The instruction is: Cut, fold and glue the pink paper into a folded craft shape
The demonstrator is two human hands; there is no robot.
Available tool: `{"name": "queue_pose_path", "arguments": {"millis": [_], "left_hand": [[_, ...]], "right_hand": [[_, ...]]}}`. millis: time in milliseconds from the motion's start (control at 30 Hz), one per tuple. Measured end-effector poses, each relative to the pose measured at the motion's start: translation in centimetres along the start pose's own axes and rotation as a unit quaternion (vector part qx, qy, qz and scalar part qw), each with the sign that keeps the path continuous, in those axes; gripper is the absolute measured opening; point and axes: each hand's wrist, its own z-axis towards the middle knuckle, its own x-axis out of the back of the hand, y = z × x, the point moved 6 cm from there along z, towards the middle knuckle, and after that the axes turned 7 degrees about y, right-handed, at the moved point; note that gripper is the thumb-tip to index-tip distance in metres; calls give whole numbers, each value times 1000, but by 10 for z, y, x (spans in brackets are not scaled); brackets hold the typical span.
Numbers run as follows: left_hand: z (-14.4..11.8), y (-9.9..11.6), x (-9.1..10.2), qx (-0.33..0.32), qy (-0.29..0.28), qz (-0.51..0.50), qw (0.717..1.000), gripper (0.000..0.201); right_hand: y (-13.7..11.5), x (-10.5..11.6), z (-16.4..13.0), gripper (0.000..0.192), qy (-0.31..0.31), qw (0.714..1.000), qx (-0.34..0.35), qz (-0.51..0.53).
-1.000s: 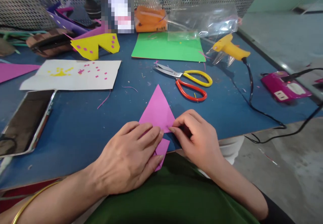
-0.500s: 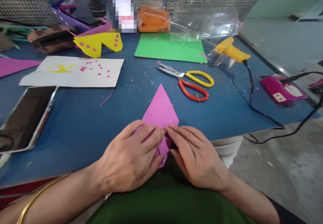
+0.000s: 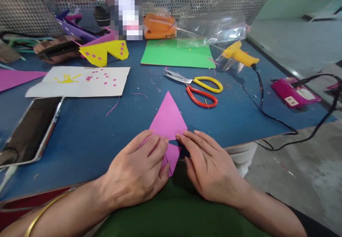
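Observation:
A folded piece of pink paper lies at the table's front edge, its pointed end facing away from me. Its lower part is a narrower folded flap that reaches past the edge, with a gap between the two parts on the right. My left hand is closed over the paper's left side, thumb on the lower flap and fingertips near the fold. At the right corner, the fingertips of my right hand hold the paper down, while the thumb sits apart below. Beyond the paper lie scissors with one yellow and one red handle.
Left are a phone, a white sheet with small coloured bits and a yellow spotted paper shape. Behind lies a green sheet. To the right are a yellow glue gun and a magenta power socket with black cords.
My right fingers have shifted slightly right, away from my left fingertips, along the paper's fold. More of the lower flap shows between the hands. The camera view has shifted a little.

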Motion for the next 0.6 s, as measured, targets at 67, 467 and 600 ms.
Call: {"name": "queue_pose_path", "arguments": {"millis": [67, 467, 600], "left_hand": [[-1, 1, 1, 8, 3, -4, 1000, 23], [-8, -1, -1, 29, 48, -37, 998, 26], [-11, 1, -2, 40, 44, -41, 997, 29]], "right_hand": [[0, 1, -3, 38, 2, 1000, -6, -16], [-22, -3, 10, 40, 26, 998, 47, -27], [-29, -7, 16, 37, 43, 997, 58, -32]]}}
